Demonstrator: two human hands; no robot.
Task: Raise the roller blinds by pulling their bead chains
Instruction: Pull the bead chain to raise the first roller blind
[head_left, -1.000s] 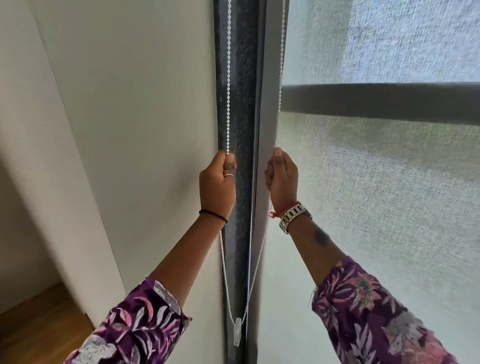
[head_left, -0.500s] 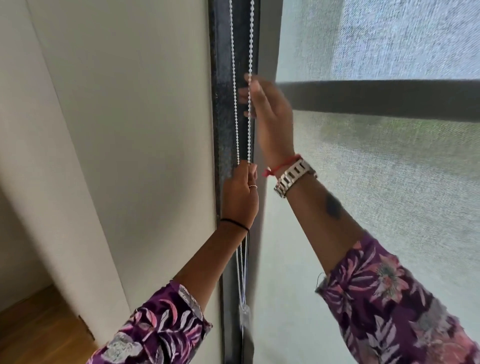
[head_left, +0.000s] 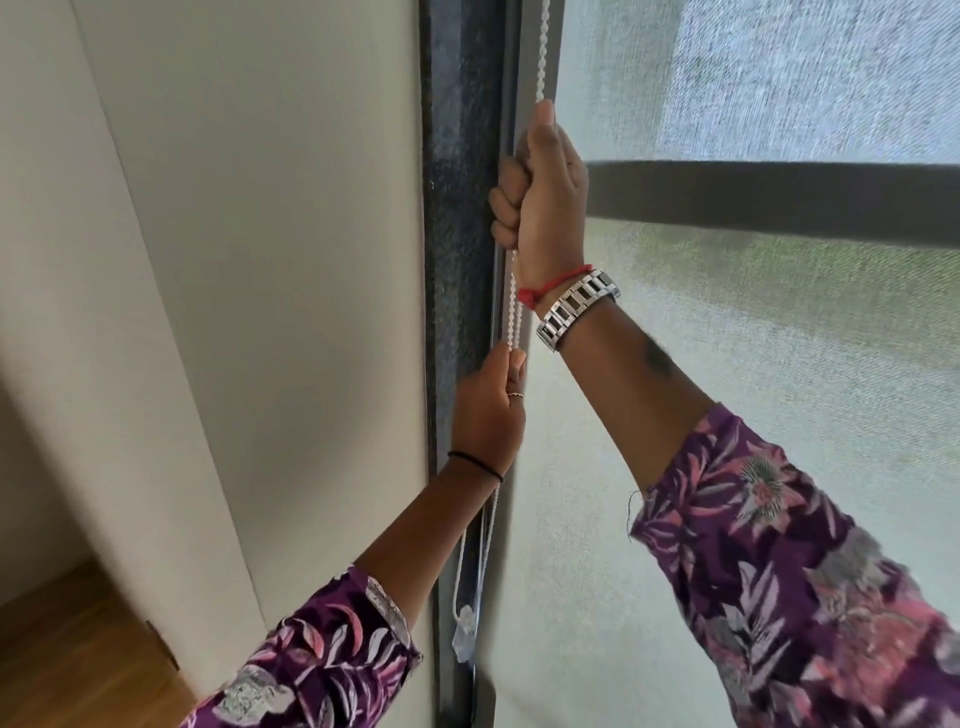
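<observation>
A white bead chain (head_left: 542, 47) hangs down the dark window frame (head_left: 457, 234), left of the grey mesh roller blind (head_left: 753, 389). My right hand (head_left: 545, 192) is fisted around the chain high up, level with the window's dark crossbar (head_left: 779, 200). Below it, my left hand (head_left: 488, 410) pinches the same chain between thumb and fingers. The chain runs taut between the two hands (head_left: 513, 312). Its loop hangs slack under my left wrist and ends in a clear plastic connector (head_left: 464, 636).
A plain cream wall (head_left: 270, 260) fills the left side, with a corner edge (head_left: 130, 208) closer to me. Wooden floor (head_left: 67, 649) shows at the bottom left. The blind covers the whole window on the right.
My right hand has closed from spread fingers into a fist on the chain, with both strands gathered together. My left hand keeps its grip lower down. The view has shifted left.
</observation>
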